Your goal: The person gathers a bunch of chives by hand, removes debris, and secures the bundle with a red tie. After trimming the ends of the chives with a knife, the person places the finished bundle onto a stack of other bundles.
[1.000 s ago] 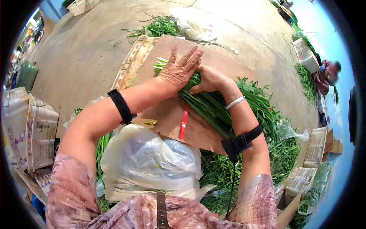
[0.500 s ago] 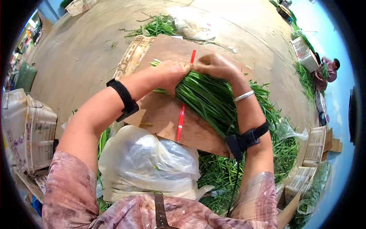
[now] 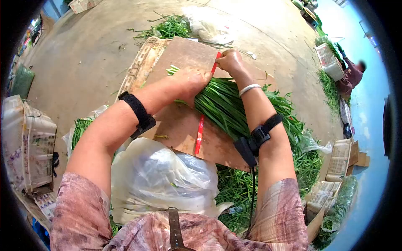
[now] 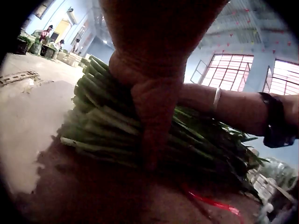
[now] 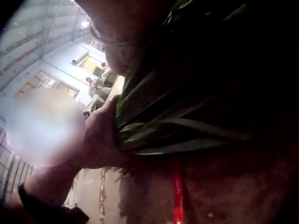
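Note:
A thick bundle of garlic chives (image 3: 222, 102) lies across a brown board (image 3: 178, 123), pale cut ends to the left and flat leaves to the right. My left hand (image 3: 190, 81) grips the bundle near its cut ends; in the left wrist view its thumb presses down the side of the stalks (image 4: 100, 119). Beyond the bundle, my right hand (image 3: 231, 62) pinches the far end of a red strip (image 3: 199, 134). That strip runs under the chives, and its near end lies flat on the board.
A stack of whitish plastic bags (image 3: 165, 180) sits before my body. Loose greens (image 3: 238, 194) heap right of it. Past the board are more greens (image 3: 171, 27) and a clear bag (image 3: 209, 27). White crates (image 3: 31, 144) stand at left; another person (image 3: 351, 77) works at far right.
My left hand has gone from lying spread over the chives to gripping them. My right hand has left the bundle and now holds the red strip's far end.

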Tool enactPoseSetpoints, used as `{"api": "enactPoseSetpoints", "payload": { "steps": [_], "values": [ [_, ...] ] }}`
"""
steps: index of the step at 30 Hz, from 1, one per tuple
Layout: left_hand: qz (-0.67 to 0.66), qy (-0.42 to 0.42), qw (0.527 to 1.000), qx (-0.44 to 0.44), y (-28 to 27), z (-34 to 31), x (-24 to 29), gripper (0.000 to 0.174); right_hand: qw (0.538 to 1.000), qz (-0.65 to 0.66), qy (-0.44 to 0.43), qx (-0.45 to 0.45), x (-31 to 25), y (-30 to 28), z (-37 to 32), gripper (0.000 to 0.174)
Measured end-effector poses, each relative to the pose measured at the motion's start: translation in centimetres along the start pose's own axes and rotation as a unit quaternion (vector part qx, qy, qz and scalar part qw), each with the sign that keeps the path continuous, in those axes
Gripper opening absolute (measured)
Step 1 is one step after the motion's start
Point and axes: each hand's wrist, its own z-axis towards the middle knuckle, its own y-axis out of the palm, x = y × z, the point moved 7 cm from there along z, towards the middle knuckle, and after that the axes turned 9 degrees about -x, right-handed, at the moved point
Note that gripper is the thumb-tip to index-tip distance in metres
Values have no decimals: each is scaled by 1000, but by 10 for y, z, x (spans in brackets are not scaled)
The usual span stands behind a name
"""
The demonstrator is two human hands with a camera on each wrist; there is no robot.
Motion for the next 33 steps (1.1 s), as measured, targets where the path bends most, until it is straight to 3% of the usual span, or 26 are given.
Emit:
{"api": "enactPoseSetpoints", "payload": {
  "steps": [3,5,9,12,15,20,22,23,25,27,33],
  "values": [
    [-2,-8,1000,0,0,-3,0,72,997,62,15,36,1,-6,-20,16],
    [8,-13,1000,-10,1,-4,1,72,989,65,-96,90,-16,-11,-31,14],
    [-10,-38,999,24,5,-5,-3,73,979,17,-167,112,-35,-23,-74,12],
    [-33,-13,998,43,4,-5,-6,75,902,-127,-397,111,-74,-4,-130,8],
    [-68,4,996,52,11,-5,-13,79,876,-209,-412,141,-81,7,-146,6],
    [-22,22,999,40,6,-1,-7,73,881,-244,-370,167,-86,1,-167,7],
    [-7,31,998,51,5,-2,-7,72,901,-243,-284,221,-84,-9,-203,8],
    [-17,24,999,39,2,-4,-5,74,926,-254,-234,154,-75,2,-214,11],
    [-26,21,999,26,4,-2,-2,75,940,-237,-245,7,-62,41,-238,17],
    [-9,26,999,40,7,2,-6,80,916,-275,-290,21,-48,74,-249,26],
    [-26,27,999,33,8,1,-9,80,901,-189,-384,75,-65,80,-241,10]
  ]
}}
